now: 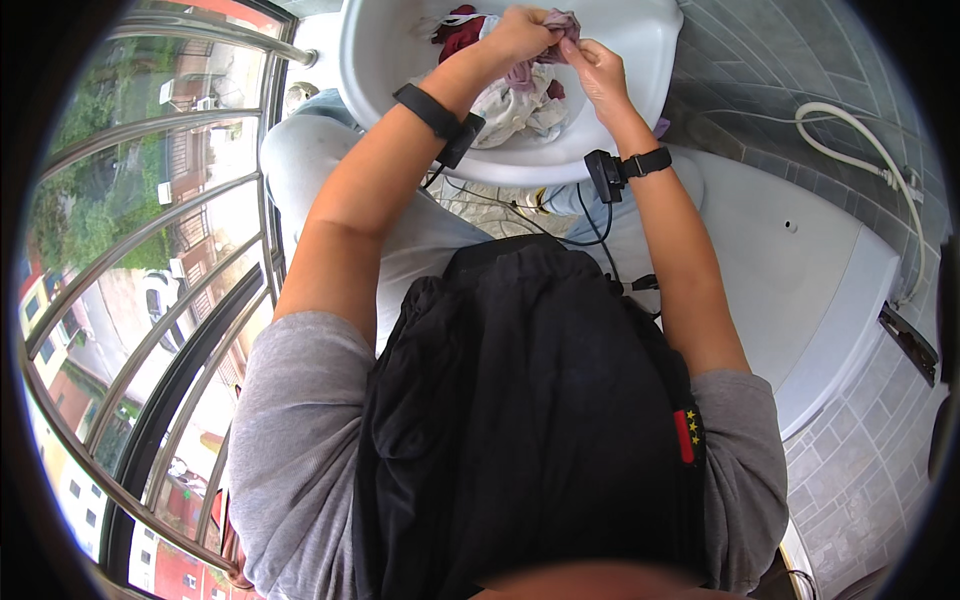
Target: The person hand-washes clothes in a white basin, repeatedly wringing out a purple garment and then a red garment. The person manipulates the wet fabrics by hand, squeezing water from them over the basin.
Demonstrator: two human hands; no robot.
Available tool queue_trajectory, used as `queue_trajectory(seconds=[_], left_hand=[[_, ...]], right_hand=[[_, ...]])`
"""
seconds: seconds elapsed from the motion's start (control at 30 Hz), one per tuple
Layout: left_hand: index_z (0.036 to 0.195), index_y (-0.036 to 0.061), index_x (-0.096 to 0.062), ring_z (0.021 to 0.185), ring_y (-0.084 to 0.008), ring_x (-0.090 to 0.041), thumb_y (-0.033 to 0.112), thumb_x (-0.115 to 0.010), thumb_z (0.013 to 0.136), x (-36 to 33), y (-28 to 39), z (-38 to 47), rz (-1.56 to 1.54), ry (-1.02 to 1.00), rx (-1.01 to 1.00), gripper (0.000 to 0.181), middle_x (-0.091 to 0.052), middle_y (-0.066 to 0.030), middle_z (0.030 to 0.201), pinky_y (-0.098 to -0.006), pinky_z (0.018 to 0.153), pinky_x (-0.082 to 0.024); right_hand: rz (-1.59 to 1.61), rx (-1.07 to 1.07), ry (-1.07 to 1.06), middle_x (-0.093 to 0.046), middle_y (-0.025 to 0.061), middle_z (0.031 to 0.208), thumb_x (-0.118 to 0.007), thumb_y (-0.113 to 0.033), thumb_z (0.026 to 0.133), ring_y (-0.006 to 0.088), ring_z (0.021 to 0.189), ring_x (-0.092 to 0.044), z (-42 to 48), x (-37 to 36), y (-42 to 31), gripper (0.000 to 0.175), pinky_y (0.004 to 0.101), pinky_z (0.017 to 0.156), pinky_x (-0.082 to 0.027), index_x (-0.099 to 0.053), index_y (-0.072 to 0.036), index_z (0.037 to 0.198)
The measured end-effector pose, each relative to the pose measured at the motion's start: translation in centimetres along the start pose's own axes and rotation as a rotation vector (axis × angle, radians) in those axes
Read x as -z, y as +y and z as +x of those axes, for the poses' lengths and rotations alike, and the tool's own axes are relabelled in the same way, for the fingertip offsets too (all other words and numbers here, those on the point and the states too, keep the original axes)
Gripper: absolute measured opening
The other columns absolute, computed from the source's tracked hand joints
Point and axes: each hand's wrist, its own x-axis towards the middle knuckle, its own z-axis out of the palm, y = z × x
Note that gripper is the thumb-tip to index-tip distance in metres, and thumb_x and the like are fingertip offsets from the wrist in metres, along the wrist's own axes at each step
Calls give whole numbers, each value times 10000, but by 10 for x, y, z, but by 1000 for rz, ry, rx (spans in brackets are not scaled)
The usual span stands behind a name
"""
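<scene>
A bunched mauve cloth [519,77] is pinched between my two hands over a large white plastic basin [517,174]. My left hand [527,34] is closed on its upper part. The fingertips of my right hand [600,73] grip the same cloth from the right side. Under it in the basin lie a white printed cloth [506,112] and a dark red cloth [463,36], both crumpled. Black straps with small black boxes and cables are worn on both forearms.
On the left, metal window railings [150,131] run beside my arm. To the right stand a white appliance with a smooth top [780,225] and a tiled wall with a white hose [847,159]. Black cables [517,206] hang below the basin, over my knees.
</scene>
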Motion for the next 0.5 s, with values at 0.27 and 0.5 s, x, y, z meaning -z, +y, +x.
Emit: queue_trajectory(seconds=[0.27,0.5], left_hand=[[1119,37,-719,937,-414,-716,116,-558,899,35,25,-6,607,732,101,284,-728,-269,992,-457,850,-563],[1077,40,-704,772,-256,-696,348,-494,1080,37,11,2,-757,379,418,373,-715,-112,901,-387,671,-585]], right_hand=[[-600,-11,388,-587,13,563,-782,-221,853,130,518,-550,-7,31,-21,159,332,551,-444,-735,-106,951],[-430,396,-76,-634,46,637,-786,-288,891,185,531,-564,-48,-3,-45,210,337,545,-460,-741,-91,947]])
